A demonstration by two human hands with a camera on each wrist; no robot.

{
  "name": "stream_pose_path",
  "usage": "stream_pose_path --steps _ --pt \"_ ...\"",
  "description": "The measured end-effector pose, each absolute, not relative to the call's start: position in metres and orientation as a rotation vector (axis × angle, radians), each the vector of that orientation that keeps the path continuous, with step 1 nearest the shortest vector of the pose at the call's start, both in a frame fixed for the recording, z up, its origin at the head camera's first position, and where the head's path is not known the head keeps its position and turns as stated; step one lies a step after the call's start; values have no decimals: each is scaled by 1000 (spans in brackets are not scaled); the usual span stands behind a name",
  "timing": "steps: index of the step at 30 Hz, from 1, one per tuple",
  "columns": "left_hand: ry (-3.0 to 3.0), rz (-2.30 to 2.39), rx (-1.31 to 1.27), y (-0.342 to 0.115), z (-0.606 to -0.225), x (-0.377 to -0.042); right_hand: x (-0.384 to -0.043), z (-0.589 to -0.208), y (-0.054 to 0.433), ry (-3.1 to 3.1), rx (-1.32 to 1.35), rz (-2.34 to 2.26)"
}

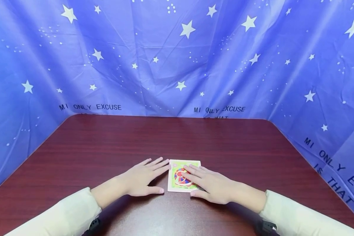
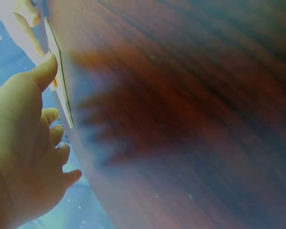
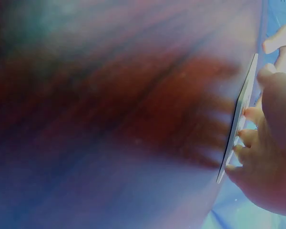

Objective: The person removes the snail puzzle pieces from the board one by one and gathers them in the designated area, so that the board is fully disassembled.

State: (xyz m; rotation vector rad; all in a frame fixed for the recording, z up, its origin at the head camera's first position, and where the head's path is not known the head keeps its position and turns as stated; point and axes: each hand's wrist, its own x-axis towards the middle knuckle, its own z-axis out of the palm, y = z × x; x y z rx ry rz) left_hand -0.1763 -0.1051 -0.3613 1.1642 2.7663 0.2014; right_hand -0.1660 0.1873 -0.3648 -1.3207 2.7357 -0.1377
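A thin square board [image 1: 171, 187] with a white border and a colourful picture in green, red and blue lies flat on the dark red table. My right hand [image 1: 215, 185] rests over its right part, fingers straight and spread, covering some of the picture. At the board's left edge is my left hand [image 1: 138, 178], its fingers straight and spread, fingertips right at the border. In the left wrist view the board [image 2: 59, 71] shows edge-on beyond the left thumb. The right wrist view has the right fingers on top of the board [image 3: 237, 119].
The wooden table [image 1: 165, 137] has a glossy top with rounded far corners. Behind it and along both sides hangs a blue curtain [image 1: 153, 39] with white stars and black lettering. Pale sleeves [image 1: 68, 213] cover both forearms, and a dark band [image 1: 268, 226] sits under the right wrist.
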Motion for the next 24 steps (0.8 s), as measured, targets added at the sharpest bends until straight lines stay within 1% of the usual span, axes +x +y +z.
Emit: stream_pose_path --steps 9,18,24 --pt "2718 143 1256 -98 -363 -177 -163 -361 185 2705 -1332 -119" --pt "2717 120 1271 -98 -358 -177 -158 -365 186 2719 -1421 -111" --pt "2709 116 1281 -96 -355 -178 -158 -366 188 2712 -1432 -118"
